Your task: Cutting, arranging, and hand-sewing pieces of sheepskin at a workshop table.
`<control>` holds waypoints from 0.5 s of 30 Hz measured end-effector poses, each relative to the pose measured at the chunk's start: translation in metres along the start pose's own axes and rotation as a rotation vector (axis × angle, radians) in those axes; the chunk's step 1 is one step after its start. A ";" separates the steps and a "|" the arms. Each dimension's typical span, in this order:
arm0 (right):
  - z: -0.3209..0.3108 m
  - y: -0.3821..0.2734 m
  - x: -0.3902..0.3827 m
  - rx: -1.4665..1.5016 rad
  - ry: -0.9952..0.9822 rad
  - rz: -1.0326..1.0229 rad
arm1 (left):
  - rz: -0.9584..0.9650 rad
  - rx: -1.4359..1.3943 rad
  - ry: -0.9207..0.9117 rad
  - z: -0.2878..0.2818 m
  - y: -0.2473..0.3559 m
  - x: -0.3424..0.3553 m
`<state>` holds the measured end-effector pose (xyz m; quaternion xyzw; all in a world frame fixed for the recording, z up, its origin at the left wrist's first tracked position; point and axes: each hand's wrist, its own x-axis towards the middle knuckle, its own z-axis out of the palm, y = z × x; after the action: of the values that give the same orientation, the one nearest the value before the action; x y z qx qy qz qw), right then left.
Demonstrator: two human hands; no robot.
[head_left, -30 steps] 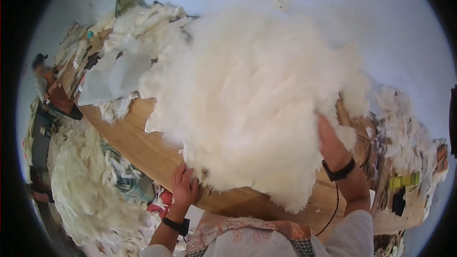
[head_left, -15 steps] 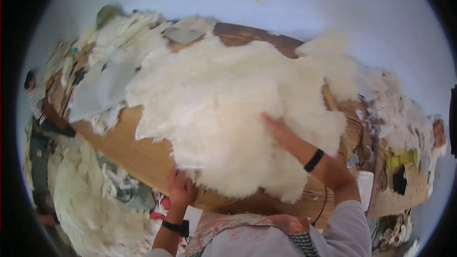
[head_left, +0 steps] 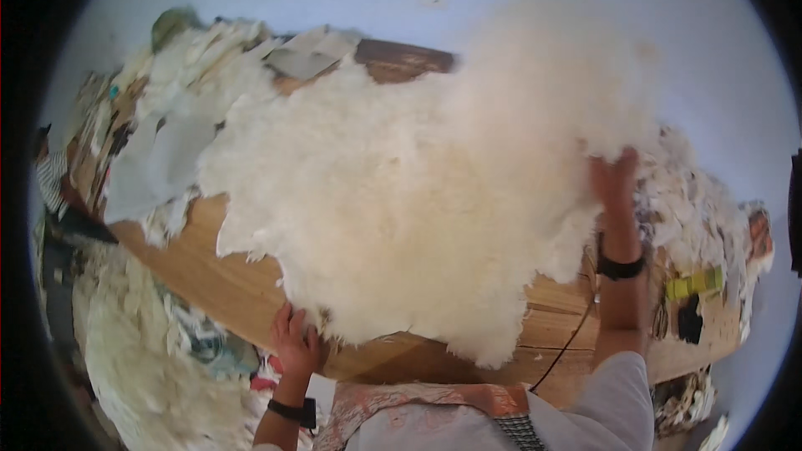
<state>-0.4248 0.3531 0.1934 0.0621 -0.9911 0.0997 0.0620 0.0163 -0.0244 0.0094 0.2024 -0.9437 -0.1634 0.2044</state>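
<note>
A large cream sheepskin (head_left: pixel 368 192) lies wool side up over a wooden table (head_left: pixel 217 242). Its far right portion is raised and smeared by motion against the wall. My right hand (head_left: pixel 616 184), with a dark band on the wrist, is closed on the wool at the right side; its fingertips are partly buried in the fleece. Close to the sheepskin's near left corner, my left hand (head_left: pixel 294 342) rests at the table's near edge with its fingers apart and nothing visible in them.
Scraps and pale hides (head_left: pixel 209 67) pile up at the far left, beside a grey-white sheet (head_left: pixel 159 163). More fleece (head_left: pixel 142 359) heaps below the table's left edge. White scraps (head_left: pixel 693 200) and a yellow-green roll (head_left: pixel 695 282) are at right. A person (head_left: pixel 52 179) stands far left.
My right hand has moved from the middle of the sheepskin to its right side and farther away, raising the far right wool. My left hand stays near the corner, its fingers now looser.
</note>
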 end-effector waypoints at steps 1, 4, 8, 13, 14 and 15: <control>-0.009 0.002 -0.002 -0.385 0.498 -0.401 | 0.004 0.010 0.001 0.000 0.002 0.004; -0.003 -0.016 -0.014 -0.292 0.872 -0.845 | -0.008 0.013 -0.003 0.002 0.000 0.004; 0.051 -0.058 -0.069 -0.160 0.340 -0.947 | -0.017 0.004 -0.011 0.001 -0.002 0.001; 0.127 -0.058 -0.134 -0.044 0.221 -1.185 | -0.015 -0.031 -0.004 0.005 0.002 0.001; 0.121 -0.057 -0.137 -0.053 0.233 -1.160 | 0.000 -0.005 -0.003 0.004 0.002 0.001; 0.118 -0.056 -0.138 -0.061 0.245 -1.135 | 0.015 0.022 -0.002 0.005 0.001 0.001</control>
<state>-0.2944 0.2893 0.0708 0.5698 -0.7907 0.0287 0.2220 0.0130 -0.0227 0.0062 0.1975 -0.9470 -0.1518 0.2026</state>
